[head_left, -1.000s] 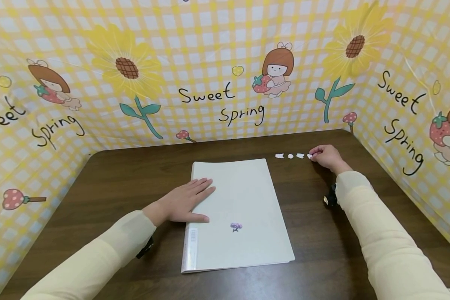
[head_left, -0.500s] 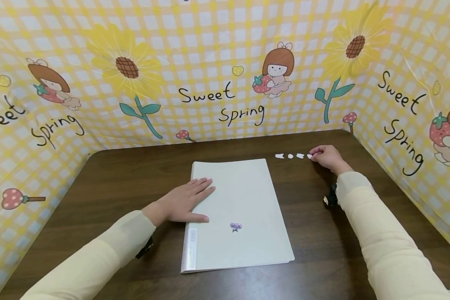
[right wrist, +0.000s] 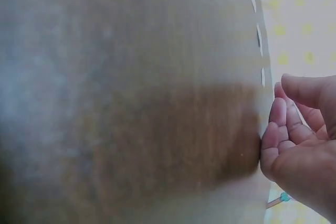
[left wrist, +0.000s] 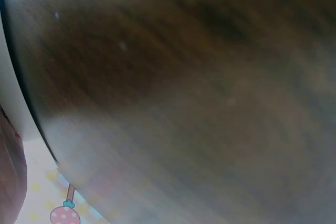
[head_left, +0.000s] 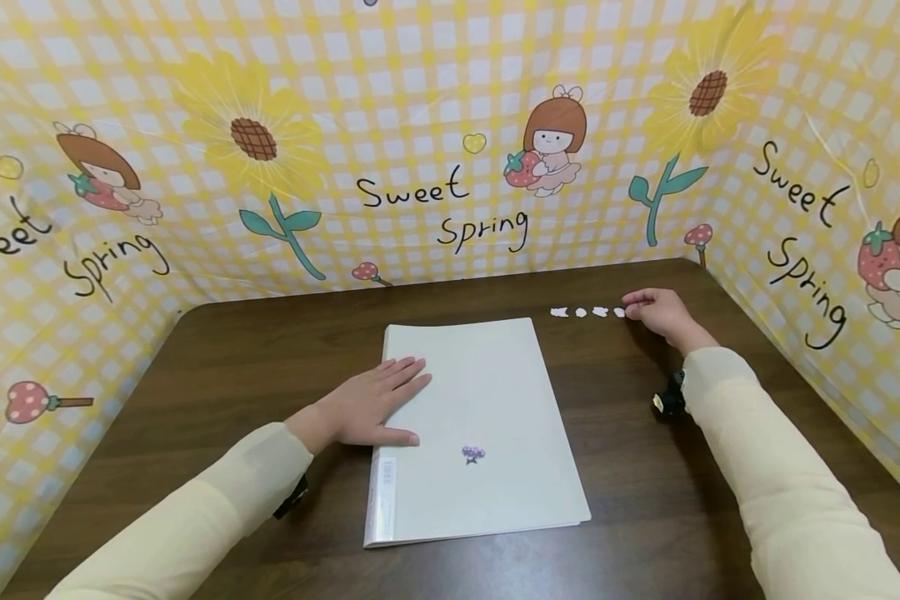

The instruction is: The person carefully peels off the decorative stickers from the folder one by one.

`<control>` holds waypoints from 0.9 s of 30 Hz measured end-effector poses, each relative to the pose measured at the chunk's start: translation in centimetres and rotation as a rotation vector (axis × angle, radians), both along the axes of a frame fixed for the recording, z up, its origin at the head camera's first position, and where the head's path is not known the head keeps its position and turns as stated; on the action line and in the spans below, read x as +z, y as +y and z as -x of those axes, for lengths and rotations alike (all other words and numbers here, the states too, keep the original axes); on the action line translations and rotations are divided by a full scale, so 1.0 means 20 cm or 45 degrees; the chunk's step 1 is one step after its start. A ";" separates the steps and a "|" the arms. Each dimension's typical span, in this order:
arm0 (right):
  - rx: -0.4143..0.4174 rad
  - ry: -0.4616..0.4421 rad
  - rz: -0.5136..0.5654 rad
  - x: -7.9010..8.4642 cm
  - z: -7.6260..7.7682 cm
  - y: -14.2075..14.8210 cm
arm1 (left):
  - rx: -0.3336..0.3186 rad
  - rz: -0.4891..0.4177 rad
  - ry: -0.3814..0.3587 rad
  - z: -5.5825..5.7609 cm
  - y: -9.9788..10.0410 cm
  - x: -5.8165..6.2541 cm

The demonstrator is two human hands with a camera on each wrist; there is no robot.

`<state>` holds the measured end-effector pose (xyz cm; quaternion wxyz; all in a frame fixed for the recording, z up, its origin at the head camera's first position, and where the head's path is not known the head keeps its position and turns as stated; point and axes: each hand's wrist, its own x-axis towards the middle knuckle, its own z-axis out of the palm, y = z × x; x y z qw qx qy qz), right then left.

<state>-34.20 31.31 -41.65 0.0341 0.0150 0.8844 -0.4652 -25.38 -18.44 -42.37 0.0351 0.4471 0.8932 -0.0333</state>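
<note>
"How are the fingers?"

"Those of the right hand [head_left: 662, 315] have let go, loosely curled, thumb close to the forefinger. The left hand [head_left: 371, 404] lies flat with its fingers spread."

"What's at the right fingertips?"

"The end one of four small white cutouts [head_left: 600, 312], just beside them; I can't tell whether they touch. The row runs along the far edge of the brown wood-grain table [head_left: 270, 342], toward its far right corner."

"And under the left?"

"A white folder [head_left: 487, 400], pressed across its left edge, around the table's middle. A purple sticker [head_left: 472, 453] marks the lower cover; a barcode label [head_left: 388, 500] sits by the lower left corner."

"Beyond?"

"Yellow-checked cloth [head_left: 420, 108] printed with sunflowers, behind the table's far edge."
</note>
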 end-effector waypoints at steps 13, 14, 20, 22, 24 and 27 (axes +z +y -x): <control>0.133 -0.061 0.006 0.06 -0.10 -0.12 | 0.008 -0.004 -0.021 0.00 -0.01 -0.01; 0.145 -0.075 0.020 0.07 -0.11 -0.14 | 0.011 -0.004 -0.029 0.00 -0.01 -0.01; 0.203 -0.110 0.069 0.10 -0.17 -0.25 | 0.010 -0.003 -0.034 0.00 0.00 0.00; 0.226 -0.105 0.076 0.10 -0.19 -0.30 | 0.007 -0.004 -0.035 0.00 0.00 0.00; 0.249 -0.100 0.082 0.11 -0.20 -0.34 | 0.007 -0.003 -0.035 0.00 -0.01 0.00; 0.306 -0.081 0.097 0.11 -0.24 -0.42 | 0.006 -0.005 -0.035 -0.01 -0.01 0.00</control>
